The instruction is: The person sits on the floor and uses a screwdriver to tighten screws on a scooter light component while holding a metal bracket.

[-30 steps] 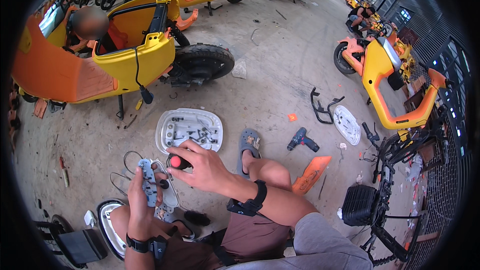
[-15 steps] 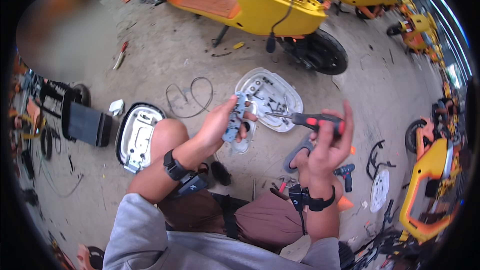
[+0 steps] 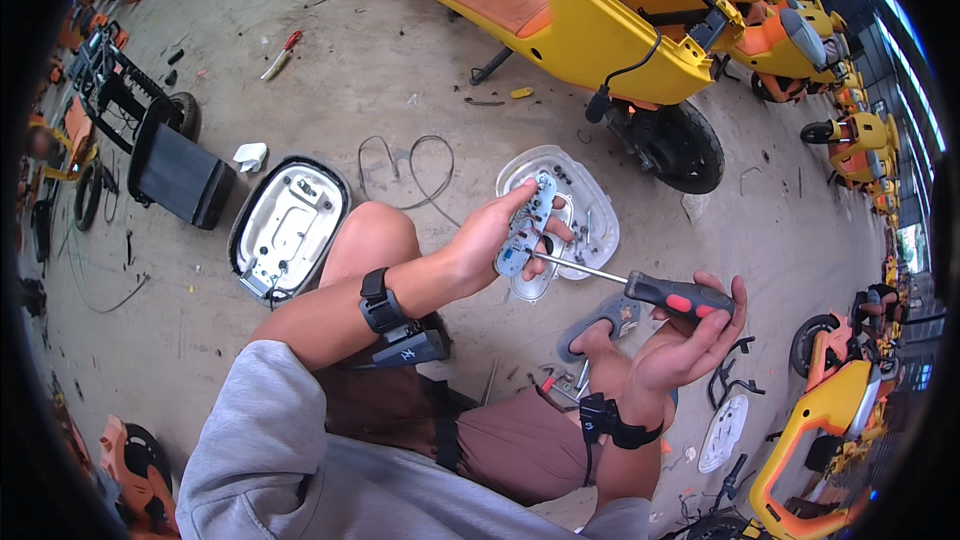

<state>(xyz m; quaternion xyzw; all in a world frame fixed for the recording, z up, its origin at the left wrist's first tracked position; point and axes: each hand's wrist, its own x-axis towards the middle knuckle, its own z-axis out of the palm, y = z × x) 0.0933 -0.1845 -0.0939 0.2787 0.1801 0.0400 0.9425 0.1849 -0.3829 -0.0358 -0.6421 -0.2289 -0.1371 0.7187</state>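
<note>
Looks like a scooter repair workshop.
Recognisable by a partly dismantled yellow scooter [image 3: 615, 40] standing on a scuffed concrete floor [image 3: 330, 70], more yellow scooters [image 3: 858, 135] lined up beyond along the right, an opened white shell [image 3: 293, 225] and a pale tray [image 3: 604, 228] of small loose parts set out on the ground, and a screwdriver [image 3: 665, 292] with its tip at a small circuit board [image 3: 528, 226].

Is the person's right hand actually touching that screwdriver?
Touching. The head view shows it: fingers of the right hand lie directly against the handle of the screwdriver.
</note>
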